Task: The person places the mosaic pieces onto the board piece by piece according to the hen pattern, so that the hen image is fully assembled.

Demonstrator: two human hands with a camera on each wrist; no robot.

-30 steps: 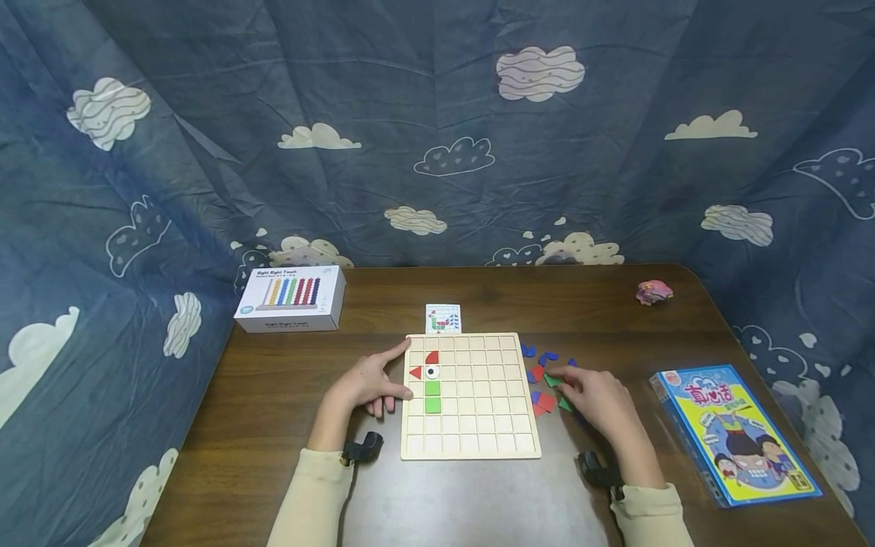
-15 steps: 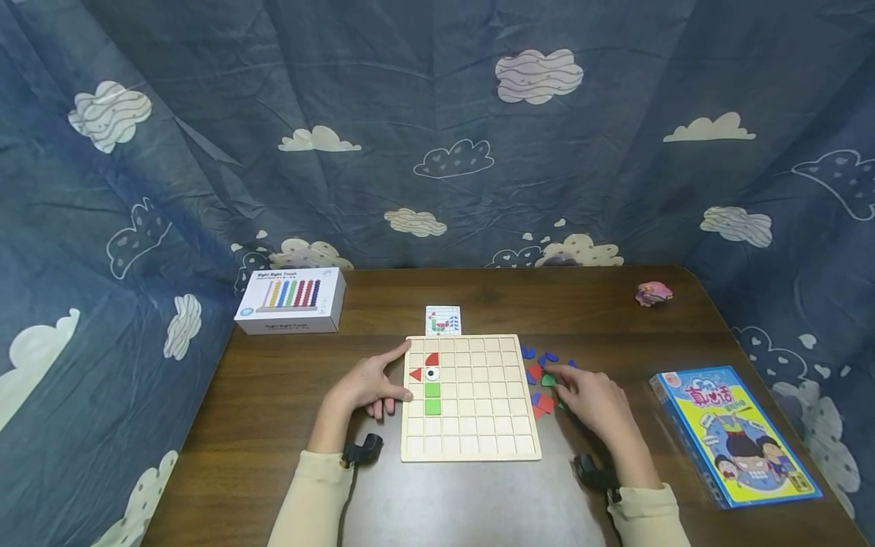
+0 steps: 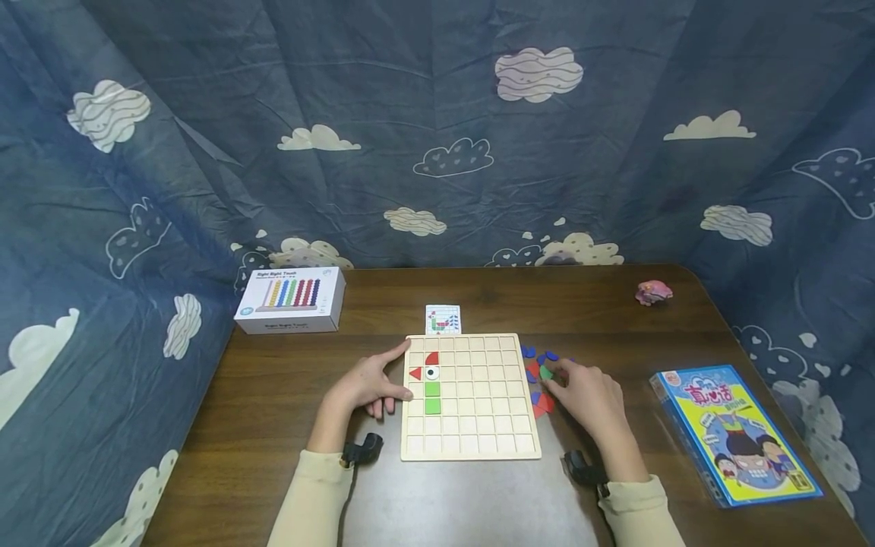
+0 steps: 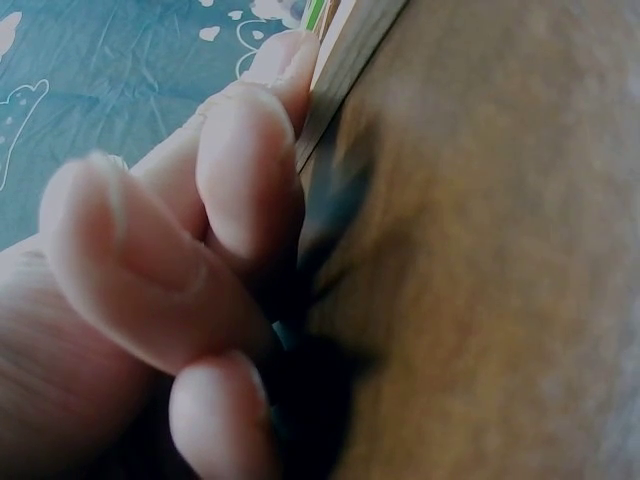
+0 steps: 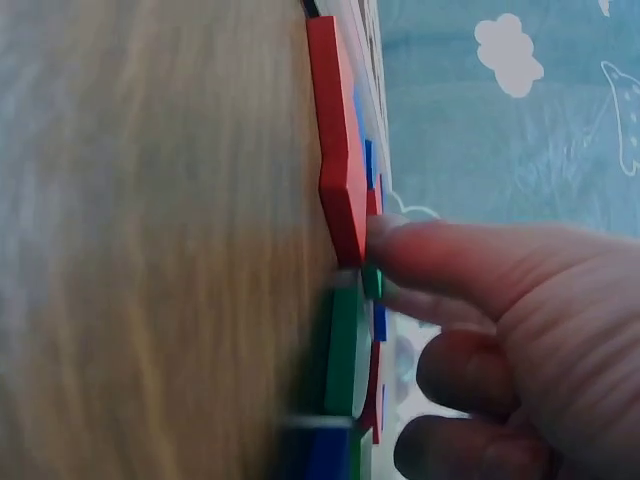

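In the head view a pale wooden grid board [image 3: 478,425] lies on the table. Red pieces, a white eye piece [image 3: 432,373] and two green squares [image 3: 433,397] sit in its left columns. My left hand [image 3: 365,384] rests along the board's left edge, index finger at the far corner and thumb lower down; its other fingers bend loosely, seen close up in the left wrist view. Right of the board, my right hand [image 3: 591,395] pinches a small green piece [image 3: 545,372] among loose pieces. The right wrist view shows the thumb by a red piece [image 5: 340,150]; the fingertips are partly hidden.
A small picture card [image 3: 443,319] lies behind the board. Loose blue pieces [image 3: 551,355] and red pieces [image 3: 544,405] lie to its right. A white box [image 3: 292,300] stands back left, a pink figurine [image 3: 654,292] back right, and a blue-yellow box [image 3: 738,433] at right.
My right hand has shifted slightly left towards the board, and the green piece at its fingertips has moved with it. My left hand and the board have stayed in place.
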